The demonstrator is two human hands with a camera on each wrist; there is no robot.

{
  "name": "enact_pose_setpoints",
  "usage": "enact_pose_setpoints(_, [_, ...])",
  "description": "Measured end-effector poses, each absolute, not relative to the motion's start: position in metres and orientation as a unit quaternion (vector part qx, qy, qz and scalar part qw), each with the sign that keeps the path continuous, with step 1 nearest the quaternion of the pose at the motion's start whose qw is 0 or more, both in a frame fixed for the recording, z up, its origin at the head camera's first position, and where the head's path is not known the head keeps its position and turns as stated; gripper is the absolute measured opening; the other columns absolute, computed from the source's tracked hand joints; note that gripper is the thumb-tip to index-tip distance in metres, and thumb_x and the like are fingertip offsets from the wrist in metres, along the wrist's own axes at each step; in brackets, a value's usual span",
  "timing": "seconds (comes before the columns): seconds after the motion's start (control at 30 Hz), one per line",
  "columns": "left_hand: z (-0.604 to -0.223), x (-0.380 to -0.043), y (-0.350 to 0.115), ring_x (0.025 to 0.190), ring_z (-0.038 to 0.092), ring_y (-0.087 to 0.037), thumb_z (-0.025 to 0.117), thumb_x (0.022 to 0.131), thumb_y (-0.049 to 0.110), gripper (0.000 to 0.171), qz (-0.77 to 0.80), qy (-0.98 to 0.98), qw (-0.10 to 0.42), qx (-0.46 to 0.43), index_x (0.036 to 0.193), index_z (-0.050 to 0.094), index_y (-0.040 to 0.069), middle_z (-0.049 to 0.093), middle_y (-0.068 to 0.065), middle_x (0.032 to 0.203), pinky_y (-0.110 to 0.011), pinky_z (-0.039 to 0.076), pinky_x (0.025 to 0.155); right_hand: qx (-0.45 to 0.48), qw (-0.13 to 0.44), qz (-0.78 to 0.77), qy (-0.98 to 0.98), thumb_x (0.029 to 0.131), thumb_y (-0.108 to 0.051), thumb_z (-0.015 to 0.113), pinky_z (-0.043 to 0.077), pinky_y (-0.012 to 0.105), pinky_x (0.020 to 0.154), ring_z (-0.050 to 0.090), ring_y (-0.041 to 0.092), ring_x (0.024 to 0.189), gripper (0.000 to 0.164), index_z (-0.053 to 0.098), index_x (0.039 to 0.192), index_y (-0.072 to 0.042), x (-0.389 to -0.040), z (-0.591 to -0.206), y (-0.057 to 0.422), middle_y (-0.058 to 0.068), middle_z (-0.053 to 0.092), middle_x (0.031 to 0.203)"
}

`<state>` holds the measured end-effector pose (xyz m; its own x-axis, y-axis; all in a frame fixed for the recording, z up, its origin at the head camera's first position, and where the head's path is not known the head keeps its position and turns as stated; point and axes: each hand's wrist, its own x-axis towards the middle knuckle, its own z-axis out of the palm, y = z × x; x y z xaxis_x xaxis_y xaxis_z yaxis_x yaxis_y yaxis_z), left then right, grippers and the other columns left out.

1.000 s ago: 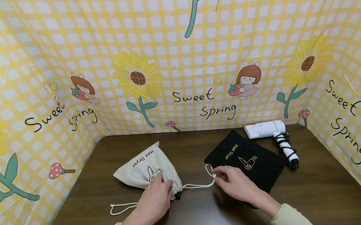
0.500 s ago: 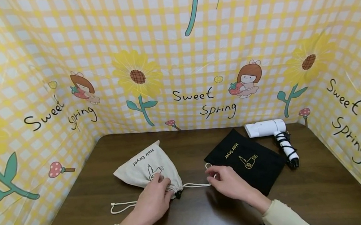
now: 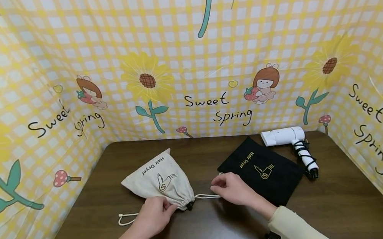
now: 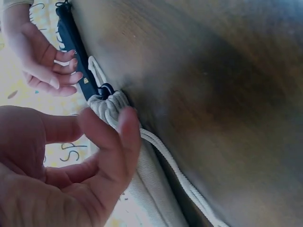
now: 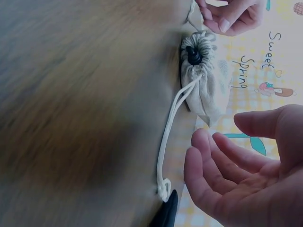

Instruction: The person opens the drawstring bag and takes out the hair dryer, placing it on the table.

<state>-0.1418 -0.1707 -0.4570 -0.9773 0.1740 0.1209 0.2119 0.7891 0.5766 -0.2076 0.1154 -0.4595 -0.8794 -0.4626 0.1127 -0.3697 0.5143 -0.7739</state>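
A cream drawstring bag (image 3: pixel 160 176) printed "Hair Dryer" lies on the table, its mouth gathered around a black tip (image 5: pixel 194 55). My left hand (image 3: pixel 153 213) is beside that gathered mouth, thumb and fingers apart and loosely bent, with nothing pinched between them. One white cord loop (image 3: pixel 126 219) lies left of this hand. The other drawstring (image 5: pixel 166 132) runs out to the right and ends in a knot. Above that end hovers my right hand (image 3: pixel 232 188), its fingers relaxed and apart, holding nothing.
A black "Hair Dryer" pouch (image 3: pixel 265 170) lies flat at the right, partly behind the right hand. Beyond it rests a white hair dryer (image 3: pixel 283 137), black cord wound around its handle. Checked yellow cloth (image 3: pixel 185 58) walls in the dark wooden table (image 3: pixel 202 234) at the back and sides.
My left hand has drawn back off the cream bag's printed face toward its gathered mouth. My right hand has let go of the drawstring's end and moved slightly left.
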Motion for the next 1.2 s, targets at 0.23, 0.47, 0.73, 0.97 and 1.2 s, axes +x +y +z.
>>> enact_pose_setpoints(0.23, [-0.457, -0.143, -0.176, 0.041, 0.064, -0.021, 0.071, 0.101, 0.02, 0.029, -0.454, -0.885, -0.097, -0.031, 0.079, 0.066, 0.001, 0.063, -0.008, 0.059, -0.038, 0.052, 0.037, -0.201, 0.117, -0.496, 0.836, 0.101, -0.015, 0.07, 0.053, 0.028, 0.058, 0.07, 0.028, 0.069, 0.02, 0.076, 0.105, 0.004, -0.214, -0.46, 0.103, 0.013, 0.072, 0.083])
enact_pose_setpoints(0.47, [-0.46, -0.143, -0.176, 0.048, 0.07, -0.027, 0.07, 0.102, 0.021, 0.029, -0.491, -0.861, -0.132, 0.012, 0.086, 0.064, -0.002, 0.067, -0.013, 0.068, -0.04, 0.054, 0.04, -0.195, 0.131, -0.507, 0.829, 0.098, -0.014, 0.075, 0.051, 0.026, 0.055, 0.068, 0.026, 0.065, 0.014, 0.077, 0.097, 0.001, -0.221, -0.461, 0.087, 0.015, 0.072, 0.079])
enact_pose_setpoints(0.73, [-0.464, -0.147, -0.173, 0.056, 0.073, -0.029, 0.069, 0.102, 0.02, 0.028, -0.554, -0.82, -0.137, 0.041, 0.092, 0.067, -0.006, 0.07, -0.015, 0.074, -0.034, 0.054, 0.042, -0.208, 0.12, -0.469, 0.85, 0.094, -0.016, 0.077, 0.053, 0.025, 0.056, 0.066, 0.012, 0.06, 0.012, 0.079, 0.089, -0.005, -0.225, -0.462, 0.068, 0.006, 0.072, 0.073])
enact_pose_setpoints(0.97, [-0.465, -0.148, -0.169, 0.051, 0.07, -0.021, 0.073, 0.1, 0.02, 0.026, -0.565, -0.813, -0.119, 0.068, 0.091, 0.071, -0.005, 0.073, -0.012, 0.073, -0.025, 0.047, 0.04, -0.211, 0.128, -0.464, 0.85, 0.092, -0.016, 0.081, 0.052, 0.026, 0.053, 0.066, 0.017, 0.057, 0.013, 0.077, 0.087, -0.004, -0.225, -0.465, 0.055, 0.004, 0.07, 0.067])
enact_pose_setpoints(1.2, [-0.464, -0.15, -0.167, 0.052, 0.07, -0.016, 0.075, 0.099, 0.019, 0.025, -0.601, -0.781, -0.136, 0.1, 0.093, 0.069, -0.005, 0.075, -0.014, 0.078, -0.021, 0.046, 0.041, -0.196, 0.118, -0.449, 0.864, 0.09, -0.018, 0.083, 0.051, 0.026, 0.051, 0.062, 0.011, 0.051, 0.014, 0.077, 0.083, -0.009, -0.224, -0.467, 0.046, -0.004, 0.066, 0.061])
